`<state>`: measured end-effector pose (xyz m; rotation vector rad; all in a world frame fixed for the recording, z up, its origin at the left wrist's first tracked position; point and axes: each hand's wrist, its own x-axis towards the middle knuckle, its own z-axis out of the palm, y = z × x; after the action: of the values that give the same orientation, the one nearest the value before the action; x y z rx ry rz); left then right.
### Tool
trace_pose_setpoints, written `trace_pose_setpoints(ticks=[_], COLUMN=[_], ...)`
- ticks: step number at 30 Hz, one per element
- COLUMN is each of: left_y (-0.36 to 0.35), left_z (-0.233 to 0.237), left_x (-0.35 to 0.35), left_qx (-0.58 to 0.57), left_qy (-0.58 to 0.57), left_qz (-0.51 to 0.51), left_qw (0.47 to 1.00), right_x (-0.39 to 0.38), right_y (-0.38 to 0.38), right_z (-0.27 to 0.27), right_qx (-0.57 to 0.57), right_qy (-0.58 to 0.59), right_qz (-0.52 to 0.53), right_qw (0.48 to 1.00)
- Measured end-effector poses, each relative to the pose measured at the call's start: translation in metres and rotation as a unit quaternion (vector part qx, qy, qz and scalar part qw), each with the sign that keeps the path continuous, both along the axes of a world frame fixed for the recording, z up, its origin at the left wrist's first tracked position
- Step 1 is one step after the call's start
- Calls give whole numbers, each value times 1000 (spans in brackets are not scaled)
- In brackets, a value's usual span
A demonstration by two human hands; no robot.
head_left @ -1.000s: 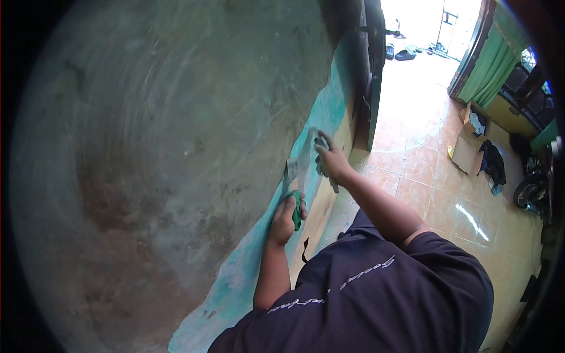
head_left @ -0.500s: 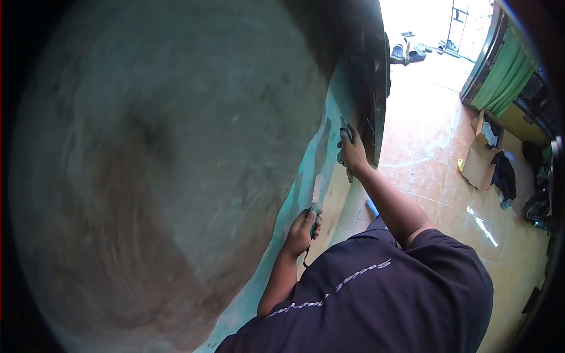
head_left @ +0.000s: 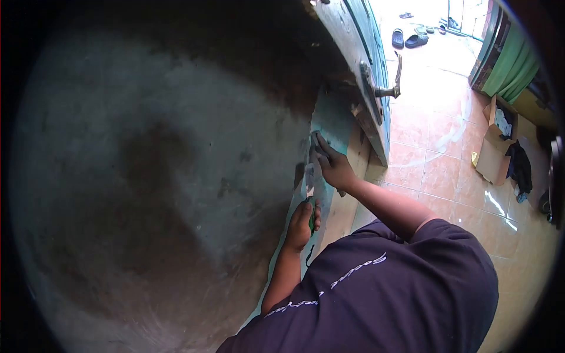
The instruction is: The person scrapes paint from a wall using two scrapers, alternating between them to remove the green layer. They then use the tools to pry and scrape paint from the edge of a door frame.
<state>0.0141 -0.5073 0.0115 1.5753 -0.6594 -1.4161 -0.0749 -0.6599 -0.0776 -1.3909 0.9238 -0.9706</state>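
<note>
My left hand (head_left: 301, 228) is closed round the green handle of a putty knife (head_left: 309, 181), its flat blade pointing up along the wall. Just beyond the blade tip, my right hand (head_left: 335, 169) presses against the wall with fingers stretched over a flat grey tool (head_left: 342, 192). Most of that tool is hidden under the hand, and I cannot tell its exact kind. Both hands work at the ragged edge between the grey plastered wall (head_left: 194, 176) and a turquoise painted strip (head_left: 331, 126). Darker damp-looking patches mark the strip near the blade.
A worn door (head_left: 359, 53) with a brass lever handle (head_left: 388, 91) stands open just ahead of my right hand. Tiled floor (head_left: 429, 167) stretches to the right. An open cardboard box (head_left: 493, 159) and dark cloth (head_left: 519, 167) lie there; shoes (head_left: 416, 40) sit by the doorway.
My right hand has moved left onto the wall, closer to the putty knife's blade. The view has shifted, bringing the door handle into sight.
</note>
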Motion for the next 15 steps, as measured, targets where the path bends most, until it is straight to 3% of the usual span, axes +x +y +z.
trace_pose_setpoints(ticks=[5,8,11,15], left_y=[-8,-18,-22,-24], left_z=[-10,-9,-9,-5], left_x=[5,13,17,13], left_qx=[-10,-9,-6,-10], left_qy=[5,19,19,30], left_qz=[5,-15,-44,-38], left_qw=[1000,1000,999,999], right_x=[-5,-11,-7,-13], right_y=[-8,1,4,-16], right_z=[16,17,4,34], right_qx=[54,71,-135,84], right_qy=[-65,36,30,-1], right_qz=[13,68,-21,27], right_qw=[996,994,990,996])
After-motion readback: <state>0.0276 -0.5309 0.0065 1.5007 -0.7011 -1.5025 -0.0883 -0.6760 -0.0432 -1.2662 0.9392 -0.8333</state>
